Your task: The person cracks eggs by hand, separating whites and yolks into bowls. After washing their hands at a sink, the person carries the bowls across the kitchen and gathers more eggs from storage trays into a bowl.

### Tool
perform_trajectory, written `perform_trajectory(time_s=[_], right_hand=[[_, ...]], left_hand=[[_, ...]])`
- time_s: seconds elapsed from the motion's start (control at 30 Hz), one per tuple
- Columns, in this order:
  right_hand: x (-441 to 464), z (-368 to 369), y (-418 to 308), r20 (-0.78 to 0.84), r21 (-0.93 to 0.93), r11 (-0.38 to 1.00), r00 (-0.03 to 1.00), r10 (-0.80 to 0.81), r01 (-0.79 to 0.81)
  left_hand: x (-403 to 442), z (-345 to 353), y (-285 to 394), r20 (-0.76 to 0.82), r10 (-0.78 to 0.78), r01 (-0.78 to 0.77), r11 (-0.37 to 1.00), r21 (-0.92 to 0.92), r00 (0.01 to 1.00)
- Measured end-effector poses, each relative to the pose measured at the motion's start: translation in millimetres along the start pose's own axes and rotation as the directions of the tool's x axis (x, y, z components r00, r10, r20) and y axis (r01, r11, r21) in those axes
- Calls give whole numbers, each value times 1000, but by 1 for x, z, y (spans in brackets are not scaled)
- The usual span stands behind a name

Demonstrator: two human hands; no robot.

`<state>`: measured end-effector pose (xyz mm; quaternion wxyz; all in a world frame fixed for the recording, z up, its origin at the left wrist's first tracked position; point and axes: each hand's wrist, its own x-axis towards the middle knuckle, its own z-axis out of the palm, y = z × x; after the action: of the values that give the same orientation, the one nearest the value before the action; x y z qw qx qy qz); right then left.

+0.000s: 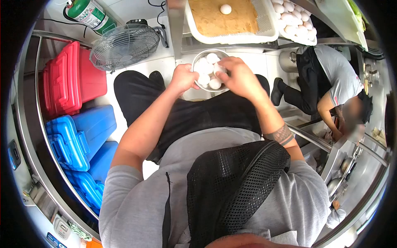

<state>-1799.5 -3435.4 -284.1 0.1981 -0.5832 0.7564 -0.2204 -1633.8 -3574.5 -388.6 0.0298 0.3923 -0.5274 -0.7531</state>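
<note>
A round metal bowl point(194, 66) with several white eggs point(204, 79) in it is between my knees. My left hand point(185, 78) grips the bowl's left rim, thumb on the near side. Over the bowl's right side, my right hand point(239, 77) has its fingers and thumb curled around a white egg point(218, 69); the fingers partly cover it. Just beyond the bowl stands a white plastic basket point(231, 39) lined with brown cardboard, and a single egg point(226, 9) lies on that lining.
Right of the basket is a tray heaped with eggs point(294, 18). A fan point(124, 46) and green fire extinguisher point(92, 16) stand at upper left. Red bins point(68, 78) and blue bins point(82, 136) line the left. On the right, a person point(326, 78) bends by a metal pot point(288, 61).
</note>
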Motion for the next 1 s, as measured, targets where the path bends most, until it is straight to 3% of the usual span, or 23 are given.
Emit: perform_trajectory(time_s=[0.03,0.1,0.17,0.23,0.3,0.33,0.4,0.6,0.83,1.0], right_hand=[[4,-15,-12,-17,202,971,991,136,-129],[29,-45,-17,-202,232,973,978,58,-10],[78,-63,-1,-358,33,998,932,63,-55],[141,-61,40,-389,-128,983,918,71,-130],[198,-55,78,-233,-597,786,972,26,-164],[203,-62,63,-238,-597,786,971,12,-157],[207,-74,21,-97,-456,876,988,124,-155],[275,-15,51,-56,-463,878,993,107,-120],[293,-16,59,-16,-454,886,995,101,-97],[315,-20,71,2,-434,895,993,114,-102]], left_hand=[[-1,1,1,-7,-16,16,1000,-13,1000],[-1,1,0,-13,-33,33,999,-25,999],[1,0,-4,-4,-35,35,999,7,999],[1,2,-5,7,-26,26,1000,-1,1000],[1,3,-7,8,-10,10,1000,-12,1000],[2,3,-10,2,-18,18,1000,-16,1000],[-2,4,-7,0,-18,18,999,-30,1000],[0,-1,-5,-34,-43,45,997,61,998],[-4,-4,5,-38,-71,77,985,156,997],[-2,1,-4,0,-79,79,990,120,997]])
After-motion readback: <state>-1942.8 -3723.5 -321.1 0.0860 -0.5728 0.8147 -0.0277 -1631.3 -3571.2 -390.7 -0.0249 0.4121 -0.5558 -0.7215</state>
